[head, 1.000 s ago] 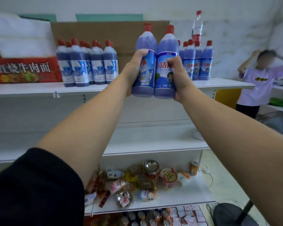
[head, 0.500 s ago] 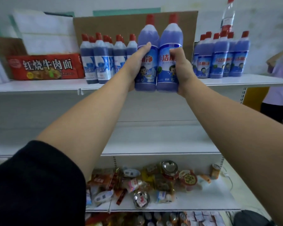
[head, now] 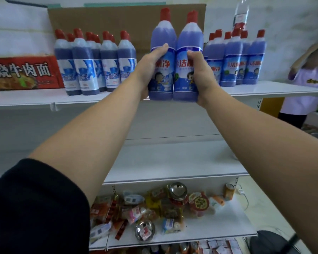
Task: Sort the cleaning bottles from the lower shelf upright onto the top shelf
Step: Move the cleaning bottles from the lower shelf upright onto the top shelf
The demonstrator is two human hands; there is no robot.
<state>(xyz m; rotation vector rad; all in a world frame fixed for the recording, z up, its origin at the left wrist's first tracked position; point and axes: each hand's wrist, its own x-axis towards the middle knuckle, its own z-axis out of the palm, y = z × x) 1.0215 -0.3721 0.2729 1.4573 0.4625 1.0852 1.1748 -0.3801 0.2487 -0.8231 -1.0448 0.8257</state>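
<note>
White shelving fills your view, with brown cardboard [head: 108, 19] behind the top shelf [head: 264, 90]; over the last second you have raised both bottles, so their bases, which hung below the shelf lip, now sit about level with it, at the gap between the left row [head: 88, 70] and the right row [head: 233, 66]; your left hand [head: 151, 70] is wrapped round the left bottle [head: 163, 33], your right hand [head: 202, 76] round the right bottle [head: 190, 39]; both stand upright, touching; whether they rest on the shelf is unclear; placing looks imminent.
</note>
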